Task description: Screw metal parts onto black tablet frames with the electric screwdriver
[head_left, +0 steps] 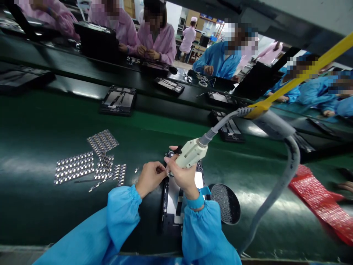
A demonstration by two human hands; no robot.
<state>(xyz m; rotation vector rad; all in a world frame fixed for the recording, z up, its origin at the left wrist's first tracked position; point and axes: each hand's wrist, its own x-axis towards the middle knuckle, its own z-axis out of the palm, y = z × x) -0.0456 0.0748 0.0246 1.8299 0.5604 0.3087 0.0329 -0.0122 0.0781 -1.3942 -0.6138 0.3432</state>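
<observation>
An opened tablet-like device (173, 200) with a black frame and silver inside lies in front of me, partly hidden under my hands. My right hand (184, 179) is wrapped round a pale green electric screwdriver (191, 154), tilted over the device's upper part. A grey cable (217, 127) runs up from the tool. My left hand (152, 177) is at the device's left edge, thumb and forefinger pinched together close to my right fingers. Anything between those fingertips is too small or hidden to make out. The screwdriver's tip is hidden by my right hand.
Sheets of small parts (74, 167) lie to the left. A round black tray with a dotted plate (226, 204) stands right of the device. Red bubble wrap (321, 198) lies far right. Opened devices (118, 100) line the back, where people in pink and blue sit. A yellow strap (309, 75) suspends the cable.
</observation>
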